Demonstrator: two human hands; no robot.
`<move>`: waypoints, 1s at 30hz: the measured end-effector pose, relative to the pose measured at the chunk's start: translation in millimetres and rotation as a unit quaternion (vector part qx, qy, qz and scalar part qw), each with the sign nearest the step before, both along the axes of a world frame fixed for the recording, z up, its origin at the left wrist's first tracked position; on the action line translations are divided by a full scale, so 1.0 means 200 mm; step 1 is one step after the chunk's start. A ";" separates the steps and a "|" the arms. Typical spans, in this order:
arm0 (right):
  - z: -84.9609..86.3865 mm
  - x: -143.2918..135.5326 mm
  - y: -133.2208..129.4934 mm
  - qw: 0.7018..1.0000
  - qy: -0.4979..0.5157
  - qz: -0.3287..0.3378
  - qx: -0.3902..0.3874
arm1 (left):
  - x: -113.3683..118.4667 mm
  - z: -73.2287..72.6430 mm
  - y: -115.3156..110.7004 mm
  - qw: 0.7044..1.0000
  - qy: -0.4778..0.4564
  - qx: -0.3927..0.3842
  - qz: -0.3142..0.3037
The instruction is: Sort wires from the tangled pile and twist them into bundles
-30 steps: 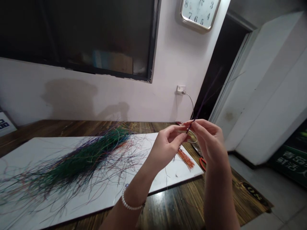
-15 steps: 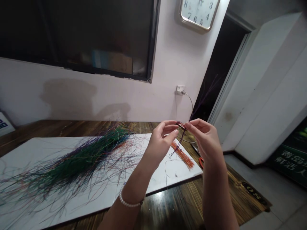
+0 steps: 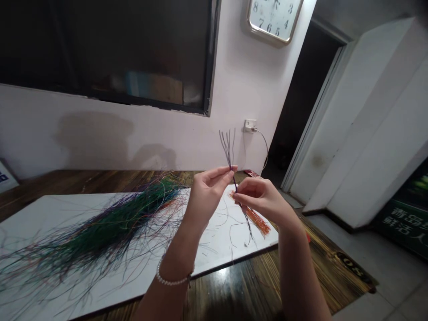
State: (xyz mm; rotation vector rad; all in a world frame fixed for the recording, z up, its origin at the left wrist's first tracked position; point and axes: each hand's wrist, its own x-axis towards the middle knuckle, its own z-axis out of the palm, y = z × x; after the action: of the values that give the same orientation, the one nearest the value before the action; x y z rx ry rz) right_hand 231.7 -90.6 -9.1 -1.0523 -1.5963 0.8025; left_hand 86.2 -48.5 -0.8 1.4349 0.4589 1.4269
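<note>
Between my two hands stands a small bundle of thin purple wires (image 3: 235, 180), nearly upright, its upper ends fanned apart. My left hand (image 3: 212, 185) pinches it near the top between thumb and fingers. Lower down, my right hand (image 3: 259, 196) pinches the same bundle, and its dark lower ends spread out beneath. Behind my right hand, a bunch of orange wires (image 3: 258, 223) lies on the white board (image 3: 214, 249). To the left, a large tangled heap of green, purple and other coloured wires (image 3: 113, 227) covers much of the board.
Under the board is a dark wooden table (image 3: 247, 281). Loose wire bits lie near the board's front edge. Something red (image 3: 308, 237) shows beside my right forearm. A socket with a plugged-in cable (image 3: 250, 126) and a clock (image 3: 274, 18) are on the wall.
Both hands have moved left. The purple bundle, tilted right before, now stands nearly upright. My left hand now pinches its upper part and my right hand has moved below.
</note>
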 end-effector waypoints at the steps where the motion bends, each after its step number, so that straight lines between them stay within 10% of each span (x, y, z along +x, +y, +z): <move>1: 0.00 0.00 0.00 1.000 -0.011 0.008 -0.008 | -0.02 0.00 0.01 1.000 -0.006 0.006 0.007; 14: 0.01 -0.03 -0.05 0.996 -0.088 0.016 0.004 | -0.16 0.05 -0.03 0.999 -0.022 0.027 0.025; 23: 0.17 -0.24 -0.09 0.992 0.049 0.019 0.118 | -0.28 0.09 -0.09 0.995 0.084 0.046 0.000; 30: 0.12 -0.44 -0.02 0.969 0.145 -0.055 0.190 | -0.35 0.09 -0.09 0.993 0.082 0.059 0.064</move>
State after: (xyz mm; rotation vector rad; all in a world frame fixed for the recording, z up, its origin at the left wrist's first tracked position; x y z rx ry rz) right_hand 143.6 -94.2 15.1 -0.7036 -1.3586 0.5200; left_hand 15.4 -67.1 16.5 1.6517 0.5875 1.4644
